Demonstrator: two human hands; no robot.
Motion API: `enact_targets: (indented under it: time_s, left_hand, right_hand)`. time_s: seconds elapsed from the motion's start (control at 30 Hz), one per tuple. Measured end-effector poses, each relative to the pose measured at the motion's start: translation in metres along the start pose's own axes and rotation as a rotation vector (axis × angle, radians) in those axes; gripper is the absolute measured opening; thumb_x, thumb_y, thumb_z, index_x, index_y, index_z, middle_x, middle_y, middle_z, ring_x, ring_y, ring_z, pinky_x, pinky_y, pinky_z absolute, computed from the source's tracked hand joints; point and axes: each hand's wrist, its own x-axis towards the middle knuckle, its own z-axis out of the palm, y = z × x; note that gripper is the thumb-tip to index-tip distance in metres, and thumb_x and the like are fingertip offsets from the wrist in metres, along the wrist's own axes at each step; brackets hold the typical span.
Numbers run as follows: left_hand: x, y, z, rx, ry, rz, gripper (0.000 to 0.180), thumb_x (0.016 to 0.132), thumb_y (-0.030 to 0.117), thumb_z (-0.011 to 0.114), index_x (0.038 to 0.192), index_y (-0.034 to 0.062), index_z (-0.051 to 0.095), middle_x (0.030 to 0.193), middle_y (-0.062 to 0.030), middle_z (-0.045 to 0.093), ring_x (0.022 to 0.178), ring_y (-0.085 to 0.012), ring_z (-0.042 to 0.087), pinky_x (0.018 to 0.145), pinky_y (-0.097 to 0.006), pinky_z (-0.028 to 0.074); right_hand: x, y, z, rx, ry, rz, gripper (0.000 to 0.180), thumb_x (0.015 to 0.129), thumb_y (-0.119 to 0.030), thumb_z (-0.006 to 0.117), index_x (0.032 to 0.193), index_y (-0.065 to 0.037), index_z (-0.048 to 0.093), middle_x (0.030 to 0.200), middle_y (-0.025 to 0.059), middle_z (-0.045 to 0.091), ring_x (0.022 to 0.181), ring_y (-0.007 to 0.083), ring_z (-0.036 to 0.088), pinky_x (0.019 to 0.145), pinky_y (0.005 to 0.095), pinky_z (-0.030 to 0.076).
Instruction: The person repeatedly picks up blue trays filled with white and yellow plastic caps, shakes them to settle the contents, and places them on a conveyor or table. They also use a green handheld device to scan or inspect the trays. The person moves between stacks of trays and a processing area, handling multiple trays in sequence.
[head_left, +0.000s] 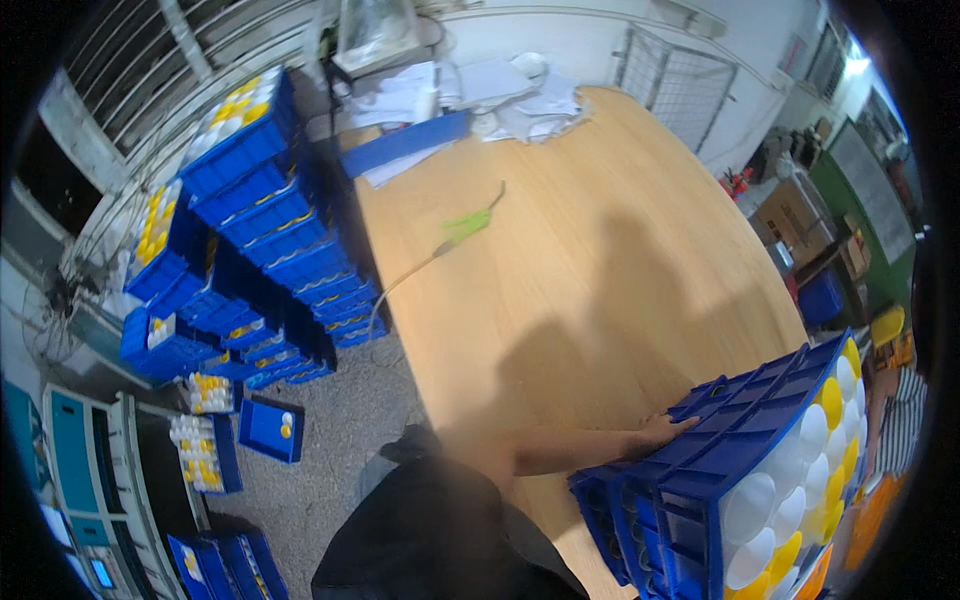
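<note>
My left hand (665,431) reaches across to the right and grips the side of a blue plastic crate (690,480), fingers along its ribbed wall. Part of the hand is hidden against the crate. White and yellow round-ended pieces (790,500) fill the crate in rows, their kind unclear. It stands tilted in view at the near right of the wooden table (480,300), with more blue crate layers against it. My right hand is not in view.
A green-handled tool (466,226) with a cord lies on the table. Papers (520,95) and a blue strip (405,143) cover its far end. Tall stacks of blue crates (285,215) stand left of the table. A blue tray (270,430) sits on the floor. A person in stripes (903,420) is at right.
</note>
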Motion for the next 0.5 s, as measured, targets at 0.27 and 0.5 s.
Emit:
enact_targets:
  time_s: [0.27, 0.5]
  left_hand:
    - [-0.103, 0.006, -0.072, -0.099, 0.137, 0.112, 0.058, 0.097, 0.049, 0.053, 0.134, 0.0032, 0.055, 0.128, -0.0108, 0.060, 0.118, -0.0224, 0.056, 0.101, -0.036, 0.043]
    - [-0.229, -0.020, -0.194, -0.226, 0.389, 0.219, 0.059, 0.096, 0.049, 0.055, 0.132, 0.0030, 0.057, 0.127, -0.0107, 0.061, 0.117, -0.0226, 0.056, 0.101, -0.036, 0.043]
  right_hand:
    - [-0.114, 0.014, 0.086, -0.158, -0.257, -0.099, 0.046, 0.096, -0.037, 0.055, 0.128, -0.004, 0.056, 0.113, 0.0146, 0.063, 0.101, 0.0258, 0.060, 0.088, 0.0368, 0.050]
    - [-0.180, 0.017, 0.148, -0.279, -0.435, -0.203, 0.045, 0.094, -0.035, 0.057, 0.127, -0.004, 0.056, 0.113, 0.0153, 0.062, 0.100, 0.0274, 0.060, 0.086, 0.0379, 0.050]
